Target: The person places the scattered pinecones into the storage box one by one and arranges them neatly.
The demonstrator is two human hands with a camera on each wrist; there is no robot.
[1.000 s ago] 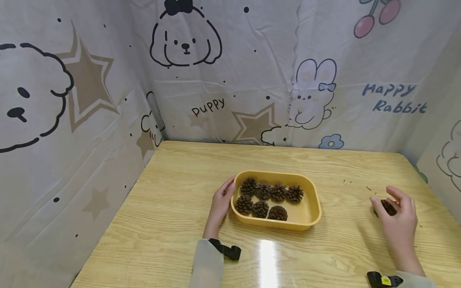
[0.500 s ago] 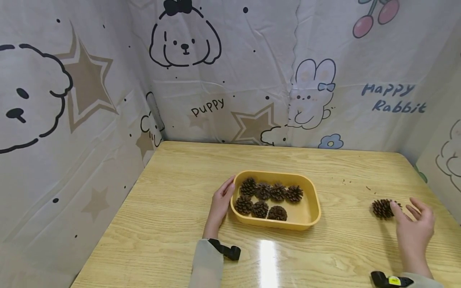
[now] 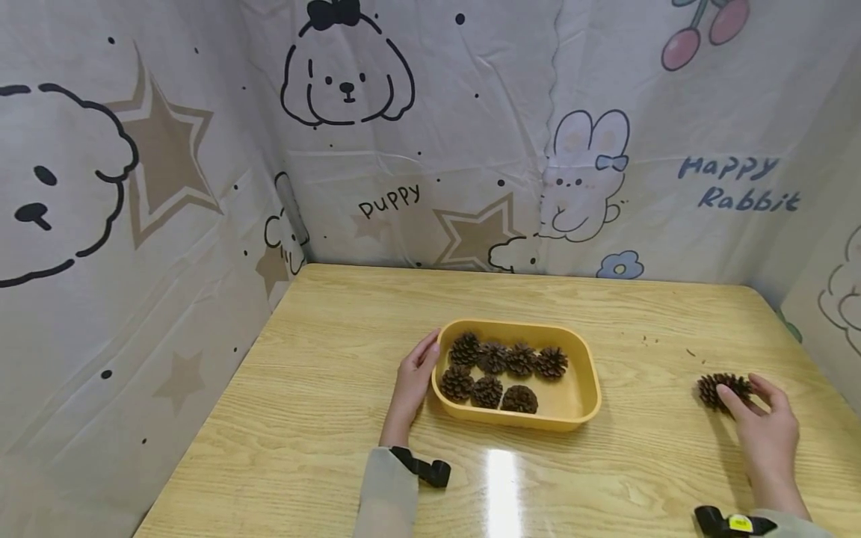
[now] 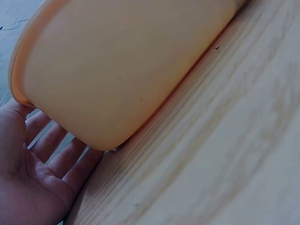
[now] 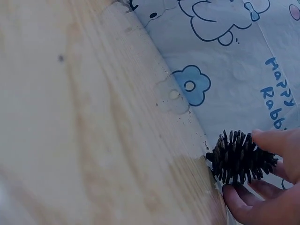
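Note:
A yellow plastic box stands mid-table with several brown pine cones in it, in two rows toward its left side. My left hand rests against the box's left end; in the left wrist view its fingers lie fairly straight along the outer wall, the thumb by the rim. On the right, a single pine cone lies on its side between thumb and fingers of my right hand. In the right wrist view the thumb is on one side of this cone and fingers on the other.
Small brown scraps lie on the wooden table beyond the right hand. Printed cloth hangs along the back and sides of the table. Black cameras are strapped to both wrists.
My right hand drew back to the right from over the pine cone, uncovering it, then came in slightly from the right and took it between thumb and fingers. The left hand and box stayed put.

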